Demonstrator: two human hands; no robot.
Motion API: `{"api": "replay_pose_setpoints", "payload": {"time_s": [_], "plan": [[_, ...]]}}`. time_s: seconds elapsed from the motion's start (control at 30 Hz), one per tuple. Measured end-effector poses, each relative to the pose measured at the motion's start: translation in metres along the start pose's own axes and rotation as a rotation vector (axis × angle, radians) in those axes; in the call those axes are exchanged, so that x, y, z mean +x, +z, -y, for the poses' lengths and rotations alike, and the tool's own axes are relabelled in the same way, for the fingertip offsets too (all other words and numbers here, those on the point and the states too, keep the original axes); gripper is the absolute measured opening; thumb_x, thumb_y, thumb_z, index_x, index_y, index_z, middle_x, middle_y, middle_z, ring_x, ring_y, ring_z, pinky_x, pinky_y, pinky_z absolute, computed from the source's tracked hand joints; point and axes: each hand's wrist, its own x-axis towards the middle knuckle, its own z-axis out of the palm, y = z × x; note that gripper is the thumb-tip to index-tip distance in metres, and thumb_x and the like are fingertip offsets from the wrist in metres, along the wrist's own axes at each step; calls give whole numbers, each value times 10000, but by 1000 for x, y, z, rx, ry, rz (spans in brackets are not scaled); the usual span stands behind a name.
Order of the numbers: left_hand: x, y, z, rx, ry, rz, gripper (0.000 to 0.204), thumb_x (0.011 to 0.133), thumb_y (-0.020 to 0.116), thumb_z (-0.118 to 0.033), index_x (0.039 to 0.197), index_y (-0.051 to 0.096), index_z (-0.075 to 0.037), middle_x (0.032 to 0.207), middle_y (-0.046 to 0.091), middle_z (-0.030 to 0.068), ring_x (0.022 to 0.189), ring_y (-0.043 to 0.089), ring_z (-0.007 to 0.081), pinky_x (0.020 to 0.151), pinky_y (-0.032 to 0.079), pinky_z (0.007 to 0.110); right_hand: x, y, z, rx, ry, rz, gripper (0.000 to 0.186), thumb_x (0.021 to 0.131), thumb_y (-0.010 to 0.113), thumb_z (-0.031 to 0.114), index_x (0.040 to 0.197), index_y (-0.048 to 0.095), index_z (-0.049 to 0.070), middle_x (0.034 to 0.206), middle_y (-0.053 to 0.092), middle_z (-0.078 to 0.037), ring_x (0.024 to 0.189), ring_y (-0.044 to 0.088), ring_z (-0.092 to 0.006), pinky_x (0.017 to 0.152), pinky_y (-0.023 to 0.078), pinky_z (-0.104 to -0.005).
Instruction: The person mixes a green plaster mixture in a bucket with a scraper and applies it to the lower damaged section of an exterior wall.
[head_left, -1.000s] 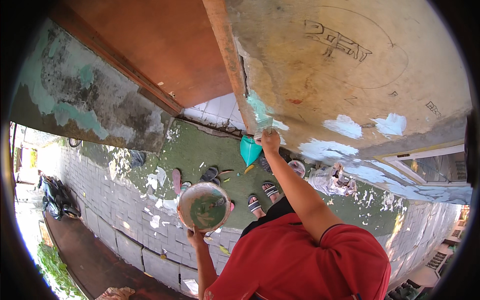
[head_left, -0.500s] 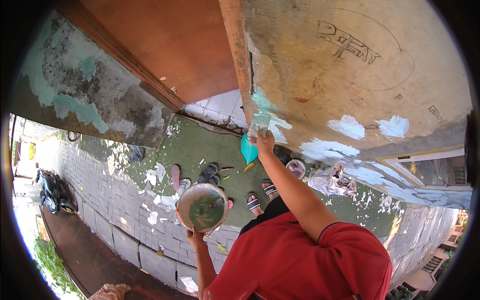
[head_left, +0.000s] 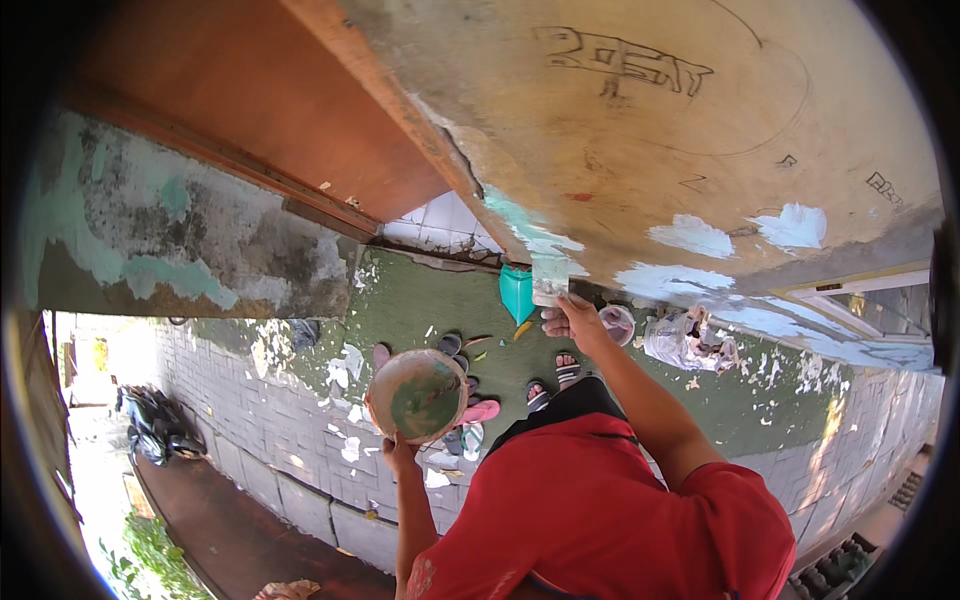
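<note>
My left hand (head_left: 402,452) grips the rim of a round, shallow bucket (head_left: 392,372), tilted so its inside shows. Green paste (head_left: 428,402) is smeared over its bottom. My right hand (head_left: 578,320) holds a flat, pale scraper (head_left: 550,280) with a wide blade, thumb on its near end and other fingers partly spread. The blade overlaps the lower end of a light green patch (head_left: 528,228) on the tan wall (head_left: 650,180); whether it touches the wall I cannot tell. Pale blue-white patches (head_left: 690,236) lie further right on this wall.
Below the wall stand a teal plastic thing (head_left: 516,295), a small pail (head_left: 617,324) and a crumpled white sack (head_left: 680,340). Sandals and a pink slipper (head_left: 483,411) lie near my feet. Paint flakes (head_left: 345,368) litter the floor. An orange-brown door (head_left: 270,110) is at upper left.
My view has turned and shifted. The scraper has come down and away from the middle of the green patch, with my right fingers looser. My left hand still holds the bucket.
</note>
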Motion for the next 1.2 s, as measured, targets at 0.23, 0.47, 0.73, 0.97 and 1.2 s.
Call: {"api": "replay_pose_setpoints", "payload": {"time_s": [0.23,0.47,0.73,0.97,1.2], "plan": [[20,51,-48,130,38,135,200,895,592,-175,973,508,-11,971,589,122,762,647,213,624,593,336,-15,-73,-31,254,-221,62,366,904,493,48,1259,526,-32,915,637,-68,773,598,-140,665,482,-249],[55,102,-81,269,50,214,260,878,623,-217,1009,534,-11,873,590,82,709,601,150,560,536,292,-29,-87,-29,351,-204,-62,371,933,502,97,1286,510,-17,912,628,-44,693,559,-97,612,453,-233],[142,133,-109,395,85,525,261,878,607,-237,978,528,-9,876,573,93,722,567,150,583,505,310,1,-28,-51,495,-409,15,506,896,567,32,1368,382,32,1093,610,-57,908,615,-149,720,503,-264],[196,152,-156,579,166,655,167,899,569,-198,943,519,-45,829,586,60,634,541,112,524,432,247,81,87,-78,876,-524,134,485,866,551,-16,1325,407,45,1166,593,-101,1015,619,-228,850,535,-367],[242,124,-188,575,175,645,210,888,568,-146,1064,535,-38,943,563,47,769,538,105,625,458,274,166,158,-79,1374,-609,281,284,866,529,43,1149,509,51,1102,604,-94,990,588,-237,899,468,-392]]}}
